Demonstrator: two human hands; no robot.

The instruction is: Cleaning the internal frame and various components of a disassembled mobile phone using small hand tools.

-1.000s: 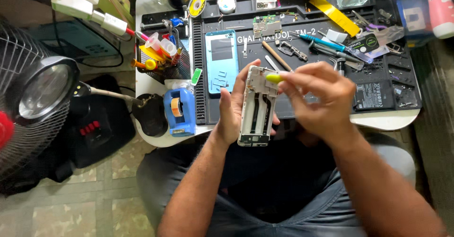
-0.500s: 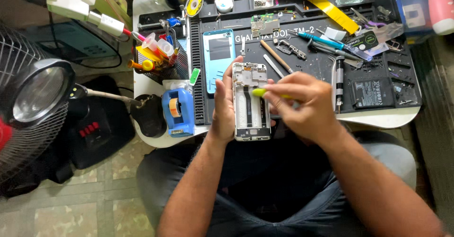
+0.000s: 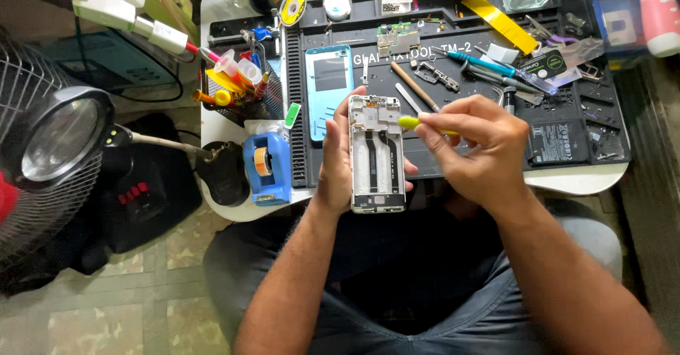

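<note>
Head view, looking down over my lap and the edge of the workbench. My left hand (image 3: 338, 171) grips an opened phone frame (image 3: 377, 154) from its left side, fingers wrapped behind it and closed on its long edges, so that the frame stands upright in the picture with its bare inner side facing me. The frame hangs over the near edge of the black repair mat (image 3: 453, 86), just in front of my body. My right hand (image 3: 482, 146) holds a thin tool with a yellow-green tip (image 3: 411, 123); thumb and fingers are pinched together on its shaft, and the tip rests at the upper right part of the frame, touching or nearly touching it; I cannot tell which.

On the mat, well behind the frame, lie a light blue phone back cover (image 3: 329, 89), a small green circuit board (image 3: 397, 40), a wooden-handled tool (image 3: 414, 86) and a teal-handled screwdriver (image 3: 478, 63). A flat black battery (image 3: 559, 142) lies to the right of my right hand. At the left of the mat stand a blue tape dispenser (image 3: 265, 164) and a mesh holder of coloured tools (image 3: 237, 86). A round magnifier lamp (image 3: 57, 139) stands far left, off the table.
</note>
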